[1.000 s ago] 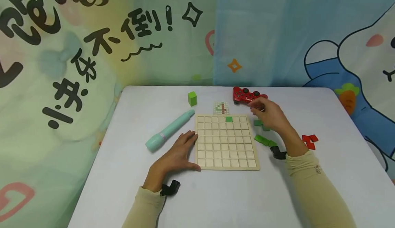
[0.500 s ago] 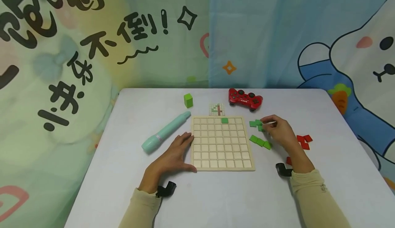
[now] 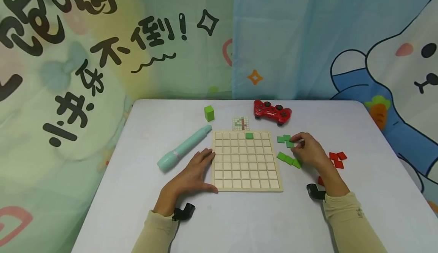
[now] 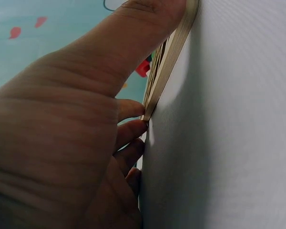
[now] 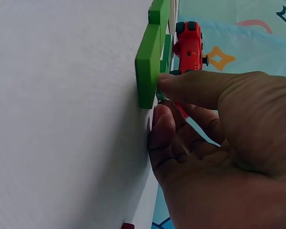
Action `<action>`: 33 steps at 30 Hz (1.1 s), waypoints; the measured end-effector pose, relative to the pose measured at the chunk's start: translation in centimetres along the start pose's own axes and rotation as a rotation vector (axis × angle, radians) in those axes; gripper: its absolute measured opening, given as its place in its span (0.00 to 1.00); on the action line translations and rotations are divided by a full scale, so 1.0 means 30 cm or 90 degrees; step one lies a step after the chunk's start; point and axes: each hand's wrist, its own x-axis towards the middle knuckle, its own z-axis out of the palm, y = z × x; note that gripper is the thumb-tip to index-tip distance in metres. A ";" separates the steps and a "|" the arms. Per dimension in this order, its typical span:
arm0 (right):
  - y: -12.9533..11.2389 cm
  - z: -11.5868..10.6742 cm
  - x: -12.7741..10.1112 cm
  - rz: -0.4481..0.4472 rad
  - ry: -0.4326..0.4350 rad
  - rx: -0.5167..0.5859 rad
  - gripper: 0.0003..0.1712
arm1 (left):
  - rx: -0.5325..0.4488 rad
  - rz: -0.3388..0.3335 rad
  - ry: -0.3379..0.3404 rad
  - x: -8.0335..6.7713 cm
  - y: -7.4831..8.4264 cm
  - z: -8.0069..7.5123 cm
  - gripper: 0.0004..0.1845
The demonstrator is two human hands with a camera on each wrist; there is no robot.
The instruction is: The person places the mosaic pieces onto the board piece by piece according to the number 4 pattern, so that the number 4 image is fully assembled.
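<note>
A square wooden grid board (image 3: 247,188) lies mid-table, with one green tile (image 3: 249,136) in its back row. My left hand (image 3: 191,175) rests against the board's left side, fingers extended along the edge and thumb at the front corner. Right of the board, my right hand (image 3: 309,151) has thumb and a finger at the edges of a dark green tile (image 3: 290,144), pinching it low at the table. Two more dark green tiles (image 3: 283,138) lie beside it. In the right wrist view, a light green tile (image 5: 148,67) stands near the thumb and partly hides the pinch.
A small pattern card (image 3: 241,123) lies behind the board, near a red game controller (image 3: 272,112). A green block (image 3: 209,113) and a mint microphone-shaped object (image 3: 184,148) are at the left. Light green tiles (image 3: 288,159) lie in a row; red tiles (image 3: 338,160) sit farther right.
My right hand has come down and toward me from beside the controller to the dark green tiles. My left hand stays at the board's edge. The head view has shifted slightly.
</note>
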 end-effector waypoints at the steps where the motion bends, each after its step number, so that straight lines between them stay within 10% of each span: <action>1: 0.000 0.001 -0.003 -0.006 0.002 -0.002 0.23 | 0.000 -0.001 0.000 -0.001 0.000 0.001 0.71; 19: -0.040 -0.020 -0.028 -0.023 0.009 -0.036 0.24 | -0.002 -0.004 0.001 -0.006 -0.003 0.004 0.70; 33: -0.320 -0.014 -0.004 -0.234 -0.087 -0.107 0.17 | -0.003 -0.007 -0.005 -0.005 0.010 -0.003 0.70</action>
